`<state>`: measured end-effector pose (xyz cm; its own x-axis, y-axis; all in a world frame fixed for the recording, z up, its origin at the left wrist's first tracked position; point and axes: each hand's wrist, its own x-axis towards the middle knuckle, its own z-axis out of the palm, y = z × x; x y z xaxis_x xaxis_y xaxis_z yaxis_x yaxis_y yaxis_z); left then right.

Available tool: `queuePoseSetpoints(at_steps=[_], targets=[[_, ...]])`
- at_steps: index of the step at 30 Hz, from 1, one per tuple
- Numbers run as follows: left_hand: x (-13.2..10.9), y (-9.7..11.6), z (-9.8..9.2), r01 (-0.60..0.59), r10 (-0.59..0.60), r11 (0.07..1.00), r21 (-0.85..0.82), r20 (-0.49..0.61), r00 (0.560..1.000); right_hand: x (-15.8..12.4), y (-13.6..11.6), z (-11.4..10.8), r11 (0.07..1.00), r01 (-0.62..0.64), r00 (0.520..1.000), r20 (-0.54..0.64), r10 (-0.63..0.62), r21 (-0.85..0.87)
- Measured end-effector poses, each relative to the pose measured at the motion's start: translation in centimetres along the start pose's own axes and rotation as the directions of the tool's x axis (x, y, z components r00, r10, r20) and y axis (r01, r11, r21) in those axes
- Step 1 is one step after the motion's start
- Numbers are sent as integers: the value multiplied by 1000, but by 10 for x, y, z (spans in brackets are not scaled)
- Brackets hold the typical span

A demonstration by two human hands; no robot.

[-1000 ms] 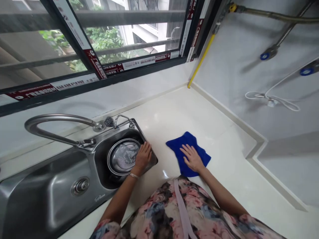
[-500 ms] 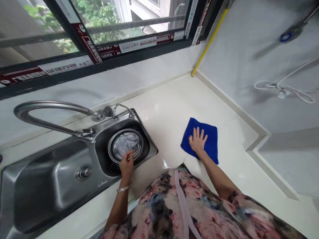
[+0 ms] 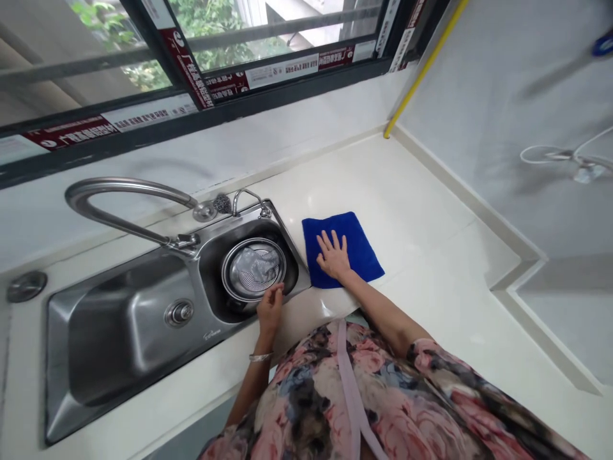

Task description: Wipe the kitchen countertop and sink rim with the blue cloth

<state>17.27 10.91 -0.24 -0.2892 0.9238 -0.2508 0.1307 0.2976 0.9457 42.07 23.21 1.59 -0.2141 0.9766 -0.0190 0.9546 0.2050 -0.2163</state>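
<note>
My right hand lies flat with spread fingers on a blue cloth, pressing it onto the white countertop. The cloth's left edge is close to the sink's right rim. Over the front edge of the small sink basin, my left hand has its fingers curled together, and nothing shows in them. Just beyond it, a round metal strainer sits in the basin. Inside the strainer lies a crumpled, translucent greyish item, whose kind I cannot make out.
A steel double sink fills the left side. A tall curved faucet arches above it; a small tap and a scouring ball stand behind the strainer. A yellow pipe runs down the back corner. White cables hang from the right wall.
My right hand and the blue cloth under it have slid left towards the sink. The view has shifted a little; my left hand stays by the strainer.
</note>
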Motion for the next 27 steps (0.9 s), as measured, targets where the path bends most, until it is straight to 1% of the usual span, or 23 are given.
queuePoseSetpoints(at_steps=[2,4,8,10,12,14,17,22,27], targets=[[-3,0,4,4,-4,1000,-10,32,999,-4,-12,1,995,98,995,12,-98,30],[-5,1,8,16,-13,999,-40,68,998,-10,-19,0,979,197,980,26,-199,59],[-3,8,18,40,-30,994,-105,95,995,-26,-21,-2,926,365,927,58,-371,96],[-1,12,24,36,-23,992,-122,106,994,-34,-22,-3,907,410,904,86,-418,99],[-2,14,31,26,-10,992,-125,121,993,-40,-27,-5,910,406,903,118,-413,78],[-5,14,35,0,14,993,-115,126,992,-42,-34,-8,927,372,915,154,-373,42],[-11,10,37,-61,70,994,-88,102,992,-37,-45,-15,944,330,923,214,-320,-10],[-15,-3,30,-151,152,988,-21,63,986,-7,-58,-23,954,290,928,266,-260,-79],[-17,-11,33,-237,230,970,57,113,967,32,-70,-18,956,250,941,271,-203,-152]])
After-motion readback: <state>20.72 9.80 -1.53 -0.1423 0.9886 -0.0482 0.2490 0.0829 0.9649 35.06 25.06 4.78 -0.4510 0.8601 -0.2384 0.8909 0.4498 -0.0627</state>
